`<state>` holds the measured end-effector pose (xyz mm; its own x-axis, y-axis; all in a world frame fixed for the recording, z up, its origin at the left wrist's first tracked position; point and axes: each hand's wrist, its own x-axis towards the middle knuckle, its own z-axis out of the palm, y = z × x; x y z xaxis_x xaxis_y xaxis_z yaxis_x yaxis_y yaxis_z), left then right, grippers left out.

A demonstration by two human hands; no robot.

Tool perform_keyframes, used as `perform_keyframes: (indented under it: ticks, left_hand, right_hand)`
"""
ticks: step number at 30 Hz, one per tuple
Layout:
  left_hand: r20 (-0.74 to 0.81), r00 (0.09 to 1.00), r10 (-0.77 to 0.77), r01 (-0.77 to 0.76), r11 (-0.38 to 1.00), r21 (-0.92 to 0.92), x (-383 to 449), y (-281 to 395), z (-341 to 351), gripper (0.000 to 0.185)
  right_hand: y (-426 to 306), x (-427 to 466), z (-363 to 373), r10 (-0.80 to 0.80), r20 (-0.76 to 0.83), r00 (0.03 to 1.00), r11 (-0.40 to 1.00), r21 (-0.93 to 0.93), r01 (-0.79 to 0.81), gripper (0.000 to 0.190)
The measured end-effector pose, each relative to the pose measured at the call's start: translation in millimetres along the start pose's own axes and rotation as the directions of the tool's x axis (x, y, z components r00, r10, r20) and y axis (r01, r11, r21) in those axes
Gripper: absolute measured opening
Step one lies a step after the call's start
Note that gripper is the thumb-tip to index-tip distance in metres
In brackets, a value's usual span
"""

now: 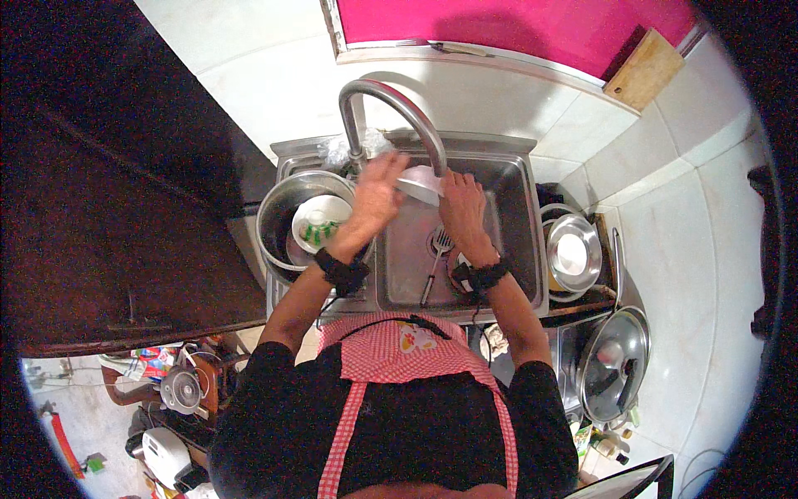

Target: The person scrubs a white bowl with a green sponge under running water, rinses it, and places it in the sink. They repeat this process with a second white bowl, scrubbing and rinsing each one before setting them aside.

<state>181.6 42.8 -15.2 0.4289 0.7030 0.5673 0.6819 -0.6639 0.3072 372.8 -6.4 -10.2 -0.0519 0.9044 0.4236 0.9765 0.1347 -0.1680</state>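
Observation:
My right hand (pixel 462 203) grips the right rim of a white bowl (pixel 423 184) under the curved metal faucet (pixel 399 100), over the stainless steel sink (pixel 399 262). My left hand (pixel 379 187), blurred, is at the faucet's base, left of the bowl; whether it touches either is unclear. On the sink floor lies a slotted metal spatula (pixel 437 256) over the drain. Another round item (pixel 462 274) is partly hidden by my right wrist. Left of the basin, a large metal pot (pixel 268 218) holds a white bowl with green marks (pixel 315 221).
Stacked metal bowls (pixel 575 249) stand right of the sink. A glass pan lid (pixel 614 368) leans at the right wall. Clear plastic (pixel 336 148) lies behind the faucet. A wooden board (pixel 645 72) and a fork (pixel 414 43) rest on the ledge.

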Motion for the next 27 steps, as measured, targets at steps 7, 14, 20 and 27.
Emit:
perform_keyframes:
  ticks: [7, 14, 20, 27]
  left_hand:
    - [0.101, 0.995, -0.014, 0.041, 0.962, -0.271, 16.1, 40.3, 30.4, 0.035]
    - [0.127, 0.988, -0.09, 0.134, 0.908, -0.396, 12.8, 21.5, 40.6, 0.045]
    - [0.131, 0.949, -0.288, 0.313, 0.789, -0.529, 2.5, 15.0, 45.4, 0.031]
    - [0.116, 0.926, -0.359, 0.349, 0.698, -0.625, -6.1, 10.7, 51.4, 0.041]
  right_hand:
    - [-0.8, 2.0, 6.2, 0.061, -0.074, 0.995, 0.943, 0.332, -0.033, 0.03]
    - [12.0, -9.0, 27.9, 0.307, -0.118, 0.945, 0.667, 0.734, -0.125, 0.046]
    - [26.6, -13.8, 49.1, 0.351, -0.054, 0.935, 0.502, 0.853, -0.139, 0.036]
    - [18.2, -14.8, 43.2, 0.329, -0.12, 0.937, 0.499, 0.864, -0.064, 0.037]
